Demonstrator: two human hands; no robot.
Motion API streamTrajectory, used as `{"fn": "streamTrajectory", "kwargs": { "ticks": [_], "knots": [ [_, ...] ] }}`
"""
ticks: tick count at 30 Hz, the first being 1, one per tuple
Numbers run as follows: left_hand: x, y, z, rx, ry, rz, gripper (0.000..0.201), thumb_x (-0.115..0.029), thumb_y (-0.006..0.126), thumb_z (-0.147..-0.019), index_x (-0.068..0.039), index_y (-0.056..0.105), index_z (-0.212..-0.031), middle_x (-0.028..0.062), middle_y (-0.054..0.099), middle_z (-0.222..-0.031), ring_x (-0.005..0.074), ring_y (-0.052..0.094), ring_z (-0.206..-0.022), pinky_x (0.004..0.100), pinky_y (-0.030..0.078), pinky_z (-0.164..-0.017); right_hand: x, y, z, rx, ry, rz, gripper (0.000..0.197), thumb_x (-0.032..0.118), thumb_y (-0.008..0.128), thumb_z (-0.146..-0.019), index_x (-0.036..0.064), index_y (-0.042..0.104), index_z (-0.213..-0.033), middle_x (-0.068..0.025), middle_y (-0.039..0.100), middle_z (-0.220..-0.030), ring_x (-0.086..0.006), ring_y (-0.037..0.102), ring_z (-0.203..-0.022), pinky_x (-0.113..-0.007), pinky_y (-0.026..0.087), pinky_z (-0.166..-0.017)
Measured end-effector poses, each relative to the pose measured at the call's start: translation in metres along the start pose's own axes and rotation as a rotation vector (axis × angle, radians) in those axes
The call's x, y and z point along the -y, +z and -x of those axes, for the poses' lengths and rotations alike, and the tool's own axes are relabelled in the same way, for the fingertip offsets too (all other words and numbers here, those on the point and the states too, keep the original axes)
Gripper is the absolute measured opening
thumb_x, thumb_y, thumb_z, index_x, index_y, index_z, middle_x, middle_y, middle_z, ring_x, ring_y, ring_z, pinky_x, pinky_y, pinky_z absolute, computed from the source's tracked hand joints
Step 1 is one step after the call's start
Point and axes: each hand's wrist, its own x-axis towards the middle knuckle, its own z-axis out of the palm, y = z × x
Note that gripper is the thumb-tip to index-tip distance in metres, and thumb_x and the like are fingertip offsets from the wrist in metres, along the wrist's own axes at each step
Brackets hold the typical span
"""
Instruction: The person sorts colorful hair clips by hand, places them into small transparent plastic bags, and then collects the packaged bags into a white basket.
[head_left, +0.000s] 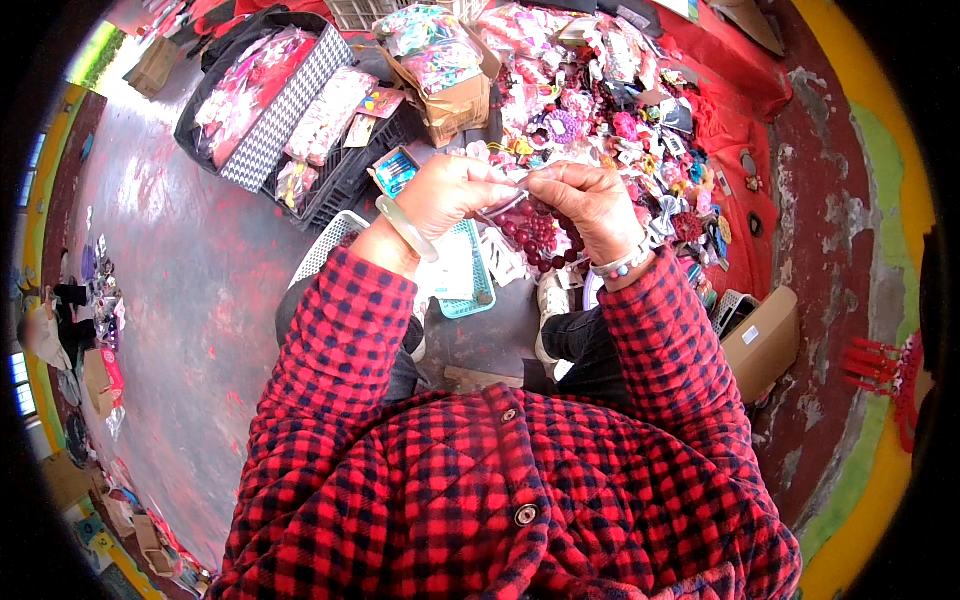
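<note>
My left hand (445, 195) and my right hand (592, 203) are raised in front of me, their pinched fingertips meeting. A strand of dark red beads (540, 238) hangs just below the pinch, and both hands appear closed on its upper end. The exact spot they grip is small and partly covered by the fingers. A pale bangle (406, 228) circles my left wrist; a light beaded bracelet (622, 262) is on the right. Under the hands stands a turquoise plastic basket (481, 296) with a white sheet (452, 275) in it.
A large pile of hair ornaments (625, 125) spreads over red cloth ahead. Bagged goods fill a cardboard box (462, 108) and a houndstooth-sided bin (285, 110) at the far left. A small blue box (396, 172) is near my left hand; an open carton (762, 345) stands right.
</note>
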Motion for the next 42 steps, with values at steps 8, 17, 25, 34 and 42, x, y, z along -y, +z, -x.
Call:
{"fn": "streamTrajectory", "kwargs": {
  "ticks": [8, 17, 25, 34, 42],
  "knots": [
    [-0.001, 0.009, 0.0, -0.029, 0.088, -0.074, 0.019, -0.014, 0.063, -0.08, 0.003, 0.063, -0.09, 0.0008, 0.06, -0.078, 0.0059, 0.052, -0.07, 0.0191, 0.04, -0.063, 0.0, 0.004, 0.0, -0.087, -0.021, 0.062, 0.011, 0.006, 0.063, -0.079, -0.0021, 0.064, -0.086, -0.0032, 0.063, -0.079, -0.0066, 0.056, -0.071, -0.019, 0.044, -0.066],
    [0.0, 0.018, -0.002, -0.056, 0.142, -0.012, 0.02, -0.014, 0.059, -0.084, 0.001, 0.062, -0.095, 0.0018, 0.061, -0.086, 0.0076, 0.055, -0.079, 0.0201, 0.043, -0.072, 0.001, 0.004, -0.002, -0.201, -0.11, -0.061, 0.011, 0.009, 0.063, -0.08, -0.0008, 0.065, -0.085, 0.0015, 0.061, -0.071, -0.0023, 0.049, -0.06, -0.017, 0.038, -0.053],
    [0.002, 0.026, 0.0, -0.158, 0.136, 0.188, 0.02, -0.011, 0.06, -0.082, 0.002, 0.061, -0.097, 0.0057, 0.063, -0.089, 0.0115, 0.059, -0.08, 0.0234, 0.046, -0.07, 0.003, 0.006, -0.001, -0.209, -0.117, -0.224, 0.008, 0.005, 0.064, -0.078, 0.0002, 0.065, -0.084, -0.0023, 0.063, -0.076, -0.0079, 0.056, -0.067, -0.02, 0.044, -0.063],
    [-0.003, 0.024, 0.003, -0.225, 0.166, 0.086, 0.017, -0.007, 0.062, -0.079, 0.002, 0.063, -0.093, 0.006, 0.064, -0.084, 0.0115, 0.059, -0.077, 0.0235, 0.046, -0.071, -0.008, 0.008, -0.003, -0.224, -0.139, -0.235, 0.011, 0.006, 0.062, -0.079, -0.0003, 0.065, -0.088, -0.0029, 0.064, -0.078, -0.0081, 0.057, -0.069, -0.02, 0.045, -0.064],
    [0.0, 0.02, 0.002, -0.278, 0.225, -0.096, 0.014, -0.008, 0.063, -0.078, 0.001, 0.065, -0.089, 0.0057, 0.064, -0.083, 0.0102, 0.059, -0.077, 0.0225, 0.046, -0.072, -0.006, 0.006, -0.007, -0.09, -0.015, -0.18, 0.01, 0.006, 0.062, -0.08, 0.0001, 0.063, -0.088, -0.0048, 0.064, -0.08, -0.0089, 0.058, -0.069, -0.021, 0.046, -0.064]
  ]
}}
